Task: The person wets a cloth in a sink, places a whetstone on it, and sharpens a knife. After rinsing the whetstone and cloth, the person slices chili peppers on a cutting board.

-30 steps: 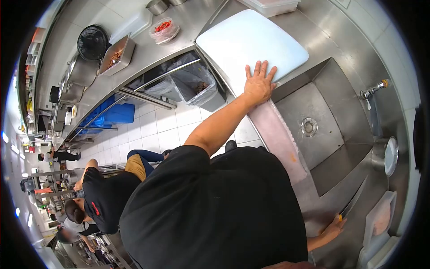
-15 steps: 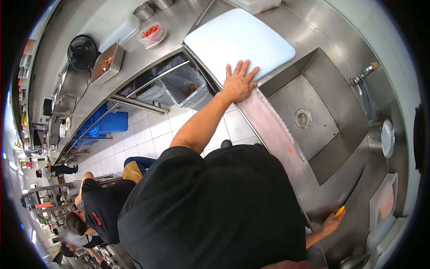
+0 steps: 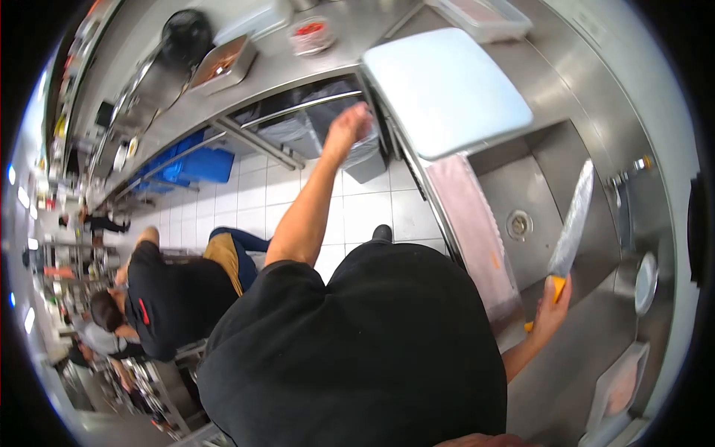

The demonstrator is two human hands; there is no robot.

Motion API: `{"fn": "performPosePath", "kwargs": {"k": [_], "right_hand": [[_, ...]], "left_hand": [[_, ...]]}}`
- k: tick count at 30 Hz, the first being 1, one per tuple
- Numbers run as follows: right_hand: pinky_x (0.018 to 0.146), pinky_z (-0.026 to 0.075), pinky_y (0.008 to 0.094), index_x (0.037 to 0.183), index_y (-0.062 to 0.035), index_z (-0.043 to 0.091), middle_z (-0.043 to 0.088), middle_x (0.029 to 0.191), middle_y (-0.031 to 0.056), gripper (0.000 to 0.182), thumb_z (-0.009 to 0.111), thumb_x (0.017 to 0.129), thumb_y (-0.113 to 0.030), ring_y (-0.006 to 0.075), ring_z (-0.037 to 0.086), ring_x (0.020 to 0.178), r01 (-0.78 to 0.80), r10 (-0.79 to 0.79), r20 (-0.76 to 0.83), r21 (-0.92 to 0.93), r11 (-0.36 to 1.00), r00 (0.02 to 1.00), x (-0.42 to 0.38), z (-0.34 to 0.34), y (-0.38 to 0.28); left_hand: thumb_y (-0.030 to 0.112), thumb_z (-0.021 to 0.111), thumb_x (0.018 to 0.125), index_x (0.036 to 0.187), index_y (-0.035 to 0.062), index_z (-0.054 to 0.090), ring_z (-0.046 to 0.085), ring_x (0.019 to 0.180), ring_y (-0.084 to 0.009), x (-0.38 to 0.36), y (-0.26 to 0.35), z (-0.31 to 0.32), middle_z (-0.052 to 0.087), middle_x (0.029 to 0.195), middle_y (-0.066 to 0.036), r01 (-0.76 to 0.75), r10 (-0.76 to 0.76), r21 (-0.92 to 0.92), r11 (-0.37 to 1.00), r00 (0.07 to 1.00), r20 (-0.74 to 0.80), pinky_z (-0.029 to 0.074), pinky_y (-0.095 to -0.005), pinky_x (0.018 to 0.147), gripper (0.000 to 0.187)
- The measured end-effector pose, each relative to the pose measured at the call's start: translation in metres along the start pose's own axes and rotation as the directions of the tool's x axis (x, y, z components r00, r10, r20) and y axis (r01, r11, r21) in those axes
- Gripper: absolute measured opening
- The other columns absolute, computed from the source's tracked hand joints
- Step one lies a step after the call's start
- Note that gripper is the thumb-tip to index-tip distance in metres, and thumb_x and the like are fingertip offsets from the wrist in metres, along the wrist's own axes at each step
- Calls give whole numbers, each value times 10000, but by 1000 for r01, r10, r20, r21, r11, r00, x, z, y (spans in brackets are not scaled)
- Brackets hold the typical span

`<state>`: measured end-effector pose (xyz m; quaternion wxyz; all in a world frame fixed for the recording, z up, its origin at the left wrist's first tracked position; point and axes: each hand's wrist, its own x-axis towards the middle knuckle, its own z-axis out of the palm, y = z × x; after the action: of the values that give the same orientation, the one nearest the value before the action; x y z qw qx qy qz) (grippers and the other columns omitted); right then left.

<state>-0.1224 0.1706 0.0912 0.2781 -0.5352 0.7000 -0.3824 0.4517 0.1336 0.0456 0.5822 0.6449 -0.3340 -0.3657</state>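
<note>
A large knife (image 3: 573, 223) with a yellow handle is in my right hand (image 3: 551, 309), its blade raised over the edge of the sink (image 3: 514, 179). My left hand (image 3: 353, 125) hangs in the air above a lined bin, left of the white cutting board (image 3: 450, 93); its fingers look curled but are blurred, and I cannot make out anything in them. The board rests on the steel counter beside the sink. Along the sink's front edge lies a long pinkish cloth or wrapped slab (image 3: 471, 235).
A bin (image 3: 365, 167) stands under the counter. On the counter are a tub of red chillies (image 3: 310, 36), a metal pan of food (image 3: 223, 65) and a plastic container (image 3: 488, 18). A co-worker in black (image 3: 179, 298) is at the left. A tap (image 3: 633, 170) is behind the sink.
My left hand has lifted off the cutting board and moved left over the bin. My right hand has risen from the counter with the knife, its blade now in plain view. The camera view has shifted.
</note>
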Motion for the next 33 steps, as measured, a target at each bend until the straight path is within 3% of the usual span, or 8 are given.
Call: {"fn": "performPosePath", "kwargs": {"k": [5, 7, 8, 12, 17, 20, 26, 33], "right_hand": [[443, 294, 205, 1438, -132, 555, 568, 772, -37, 515, 660, 962, -299, 25, 403, 540, -10, -22, 357, 87, 996, 934, 76, 100, -73], [430, 303, 222, 1458, -178, 545, 529, 722, -39, 522, 642, 962, -309, 37, 400, 518, 47, -62, 440, 47, 998, 896, 110, 135, -96], [421, 308, 230, 1465, -203, 541, 516, 702, -35, 526, 635, 960, -315, 42, 396, 504, 59, -53, 454, 2, 998, 889, 130, 153, -103], [381, 325, 263, 1470, -233, 536, 496, 678, -12, 541, 637, 948, -335, 78, 403, 452, -52, 61, 373, -35, 998, 926, 174, 207, -130], [390, 335, 270, 1422, -236, 591, 533, 687, -8, 524, 680, 922, -367, 86, 423, 450, 83, -15, 407, -151, 985, 913, 133, 253, -151], [404, 371, 287, 1395, -239, 618, 599, 698, 6, 504, 694, 912, -362, 97, 440, 444, 275, -147, 506, -187, 943, 850, 110, 271, -142], [410, 373, 287, 1395, -203, 618, 563, 626, -6, 512, 658, 925, -403, 100, 459, 442, -85, 127, 246, -173, 981, 961, 134, 263, -181], [610, 512, 344, 1440, -203, 560, 742, 1071, 105, 544, 632, 940, -405, 209, 644, 721, 327, -125, 522, -315, 891, 844, 104, 297, -180]], "left_hand": [[508, 437, 1012, 1116, -7, 672, 689, 924, -330, -120, -176, -82, 724, 1037, -182, 67, -133, 662, 747, 990, 51, 513, -441, 871, 575], [513, 421, 1001, 1236, 26, 665, 625, 1170, -359, -184, -264, -136, 671, 1256, -183, 165, -598, 863, 478, 780, 182, 454, -457, 1033, 594], [544, 357, 1027, 901, 39, 701, 647, 806, -374, -237, -313, -163, 667, 762, -209, 62, -515, 852, 520, 818, 255, 481, -519, 764, 624], [395, 506, 991, 1306, 116, 605, 683, 941, -349, -374, -354, -182, 698, 1125, -191, 929, -948, 318, 191, 259, -186, 543, -483, 846, 433], [366, 577, 948, 1369, 116, 557, 683, 1004, -315, -350, -329, -209, 672, 1239, -160, -133, -433, 730, 670, 730, 530, 538, -551, 880, 490], [417, 584, 946, 1390, 133, 547, 663, 1024, -287, -296, -336, -234, 665, 1237, -117, 839, -863, 266, 474, 503, -49, 539, -533, 857, 528], [505, 563, 979, 1475, 147, 477, 605, 1173, -305, -128, -223, -269, 606, 1366, -155, 731, -720, 90, 677, 682, -126, 481, -482, 942, 618], [488, 641, 936, 1417, 161, 539, 609, 914, -194, -86, -214, -269, 652, 1086, -23, 724, -707, 35, 689, 682, -189, 497, -374, 777, 590]]}}
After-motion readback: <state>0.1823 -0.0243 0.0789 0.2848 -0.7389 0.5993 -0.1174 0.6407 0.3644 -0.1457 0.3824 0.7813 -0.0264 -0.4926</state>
